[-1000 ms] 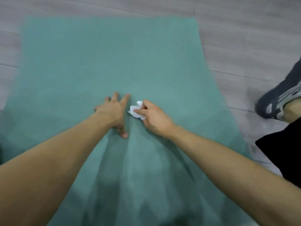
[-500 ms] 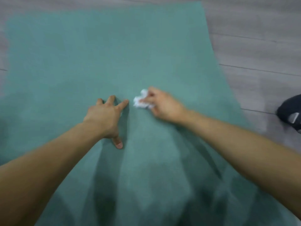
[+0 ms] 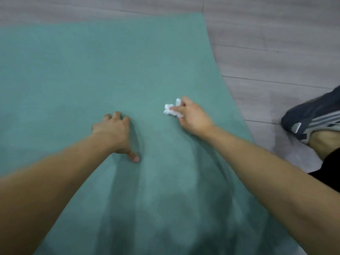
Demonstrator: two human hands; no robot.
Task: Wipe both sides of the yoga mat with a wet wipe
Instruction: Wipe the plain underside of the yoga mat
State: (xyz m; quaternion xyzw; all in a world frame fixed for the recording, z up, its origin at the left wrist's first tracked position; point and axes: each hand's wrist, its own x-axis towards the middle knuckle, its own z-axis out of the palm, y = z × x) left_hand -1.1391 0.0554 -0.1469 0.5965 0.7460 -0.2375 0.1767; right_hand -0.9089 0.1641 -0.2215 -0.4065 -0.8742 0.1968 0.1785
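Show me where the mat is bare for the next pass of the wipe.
Bare mat lies beyond both hands to its far edge, and left of the left hand. It is crowded where the right hand holds the wipe.

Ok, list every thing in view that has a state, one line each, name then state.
yoga mat: unrolled flat on the floor, teal side up.
wet wipe: crumpled into a wad, pressed on the mat.
right hand: fingers curled round the wipe.
left hand: fingers spread, pressing on the mat, holding nothing.
shoe: on the person's foot, on the floor beside the mat.
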